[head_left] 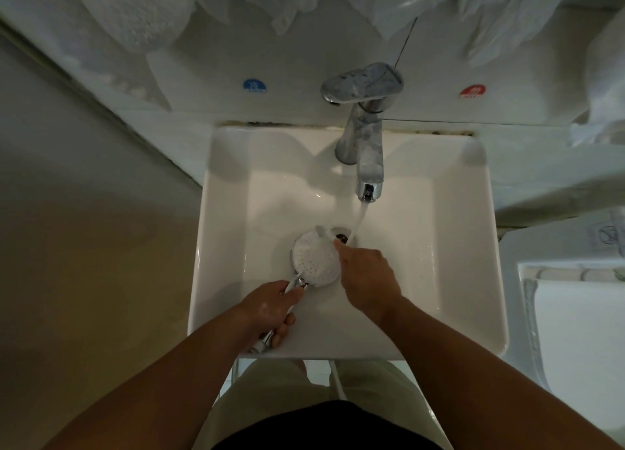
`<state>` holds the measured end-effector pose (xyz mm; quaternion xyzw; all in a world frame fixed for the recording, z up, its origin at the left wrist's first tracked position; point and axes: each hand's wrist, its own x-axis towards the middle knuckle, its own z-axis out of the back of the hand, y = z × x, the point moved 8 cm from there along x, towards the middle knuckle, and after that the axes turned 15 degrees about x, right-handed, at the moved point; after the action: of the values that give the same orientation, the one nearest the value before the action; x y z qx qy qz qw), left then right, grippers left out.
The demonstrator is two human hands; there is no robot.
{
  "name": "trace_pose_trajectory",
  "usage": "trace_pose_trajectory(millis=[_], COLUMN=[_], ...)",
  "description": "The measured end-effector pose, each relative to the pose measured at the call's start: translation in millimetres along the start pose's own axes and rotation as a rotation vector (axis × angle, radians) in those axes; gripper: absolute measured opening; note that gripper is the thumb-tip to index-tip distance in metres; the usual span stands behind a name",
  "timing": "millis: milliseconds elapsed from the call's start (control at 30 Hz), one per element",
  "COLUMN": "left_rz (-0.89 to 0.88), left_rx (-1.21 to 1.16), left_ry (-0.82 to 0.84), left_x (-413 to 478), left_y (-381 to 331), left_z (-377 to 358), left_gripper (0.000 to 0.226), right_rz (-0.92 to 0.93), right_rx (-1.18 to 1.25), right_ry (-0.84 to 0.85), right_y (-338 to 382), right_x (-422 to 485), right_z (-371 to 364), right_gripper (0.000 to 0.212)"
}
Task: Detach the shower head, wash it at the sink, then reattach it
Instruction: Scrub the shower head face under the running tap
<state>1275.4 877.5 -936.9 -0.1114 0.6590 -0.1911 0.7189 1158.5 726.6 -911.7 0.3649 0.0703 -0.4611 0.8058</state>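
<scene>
The shower head (315, 258), round and white with a dotted spray face and a chrome handle, lies face up over the white square sink (236, 233). My left hand (270, 309) grips its chrome handle near the sink's front edge. My right hand (367, 273) rests against the right rim of the spray face, fingertips near the drain (341, 236). Water runs from the chrome faucet (367, 152) in a thin stream that lands just right of the head, beside the drain.
Blue (254, 86) and red (472, 91) round stickers sit on the ledge left and right of the faucet. White towels or cloths (304, 6) hang above. A white fixture (575, 314) stands at the right and a beige floor (84, 246) lies at the left.
</scene>
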Motion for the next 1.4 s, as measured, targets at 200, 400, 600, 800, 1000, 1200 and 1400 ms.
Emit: trace_pose_trajectory(millis=[200,400,600,800,1000,1200,1400], left_rz=[-0.014,-0.009,-0.010,-0.001,0.001,-0.001,0.009], left_rx=[0.030,0.019,0.024,0.010,0.018,0.028,0.020], left_ry=[-0.001,-0.006,-0.005,0.001,0.001,-0.003,-0.003], left_x=[3.5,5.6,4.8,5.5,5.4,2.5,3.8], left_y=[1.3,2.9,2.0,2.0,1.7,0.9,1.2], left_z=[1.0,1.6,1.0,-0.3,0.9,0.9,-0.2], left_gripper=[0.032,0.027,0.029,0.030,0.030,0.028,0.028], right_rz=[0.028,0.107,0.084,0.099,0.153,0.177,0.097], right_rx=[-0.059,-0.070,-0.074,-0.007,-0.070,-0.097,-0.060], right_ry=[0.072,0.165,0.098,0.034,0.170,0.205,0.086], right_y=[3.2,14.7,9.0,-0.8,10.6,15.9,-3.0], right_x=[-1.8,-15.1,-4.4,1.2,-13.3,-19.1,1.1], right_z=[-9.2,-25.7,-13.1,-7.1,-21.4,-27.3,-5.5], right_gripper=[0.059,0.059,0.056,0.048,0.053,0.054,0.051])
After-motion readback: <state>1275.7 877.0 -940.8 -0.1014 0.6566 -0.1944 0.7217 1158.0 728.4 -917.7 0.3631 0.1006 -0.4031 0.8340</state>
